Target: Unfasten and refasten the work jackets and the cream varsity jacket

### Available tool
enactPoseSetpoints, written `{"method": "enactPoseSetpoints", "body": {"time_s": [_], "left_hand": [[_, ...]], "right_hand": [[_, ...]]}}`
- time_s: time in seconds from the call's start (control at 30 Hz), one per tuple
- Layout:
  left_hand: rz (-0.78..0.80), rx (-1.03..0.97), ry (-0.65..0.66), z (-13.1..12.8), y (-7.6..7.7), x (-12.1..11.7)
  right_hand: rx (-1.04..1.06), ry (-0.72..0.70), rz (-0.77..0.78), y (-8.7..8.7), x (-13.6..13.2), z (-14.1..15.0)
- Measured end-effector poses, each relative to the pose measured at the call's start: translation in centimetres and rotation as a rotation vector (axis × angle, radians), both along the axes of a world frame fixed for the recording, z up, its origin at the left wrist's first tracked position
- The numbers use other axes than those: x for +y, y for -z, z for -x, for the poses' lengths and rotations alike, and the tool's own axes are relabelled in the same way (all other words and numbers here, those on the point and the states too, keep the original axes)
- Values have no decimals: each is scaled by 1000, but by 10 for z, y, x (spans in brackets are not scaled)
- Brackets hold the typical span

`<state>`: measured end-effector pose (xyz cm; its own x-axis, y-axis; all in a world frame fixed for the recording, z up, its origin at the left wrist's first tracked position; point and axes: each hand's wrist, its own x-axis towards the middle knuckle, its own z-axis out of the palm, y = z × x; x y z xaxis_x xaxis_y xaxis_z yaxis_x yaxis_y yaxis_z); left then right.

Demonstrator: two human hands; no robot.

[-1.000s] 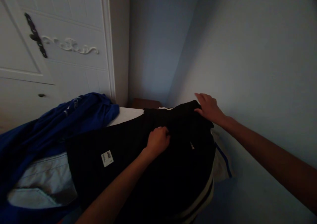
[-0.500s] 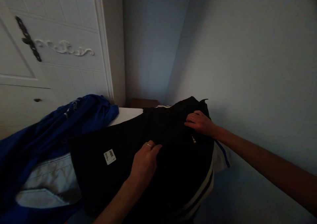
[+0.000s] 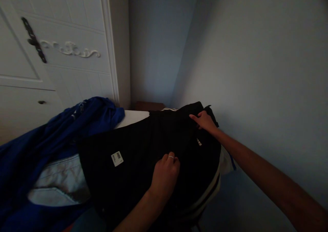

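A black garment [image 3: 139, 150], bearing a white label patch [image 3: 117, 158] near its left end, is spread over a pile of clothes. My left hand [image 3: 166, 172], with a ring on one finger, has its fingers curled closed on the fabric near the middle. Farther back, my right hand [image 3: 205, 121] pinches the same cloth near its right end, thumb pointing left. Beneath the right side, a dark piece with white stripes [image 3: 208, 194] and small white lettering hangs down. Folds and dim light hide the garment's full outline.
At left lie a blue garment [image 3: 97, 117] and light-coloured denim [image 3: 61, 180]. A white surface [image 3: 134, 117] shows behind the black cloth. The white wardrobe [image 3: 74, 26] stands back left; a grey-blue wall [image 3: 256, 64] borders the right.
My left hand has moved right and slightly down across the black cloth. My right hand stays near the right end, its thumb now extended. The view has shifted slightly.
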<state>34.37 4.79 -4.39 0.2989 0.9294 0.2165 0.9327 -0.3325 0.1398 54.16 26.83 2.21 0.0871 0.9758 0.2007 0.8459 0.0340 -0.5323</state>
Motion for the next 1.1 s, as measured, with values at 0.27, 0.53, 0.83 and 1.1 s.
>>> {"method": "enactPoseSetpoints", "body": {"time_s": [0.27, 0.53, 0.83, 1.1], "left_hand": [[125, -193, 45, 4, -32, 31], [-239, -295, 53, -31, -59, 158], [-83, -369, 55, -48, -39, 217], [27, -504, -20, -50, -30, 244]], "right_hand": [[234, -62, -42, 22, 6, -4], [584, -199, -133, 35, 1, -13], [846, -254, -98, 60, 12, -14], [1121, -329, -61, 85, 20, -18]]}}
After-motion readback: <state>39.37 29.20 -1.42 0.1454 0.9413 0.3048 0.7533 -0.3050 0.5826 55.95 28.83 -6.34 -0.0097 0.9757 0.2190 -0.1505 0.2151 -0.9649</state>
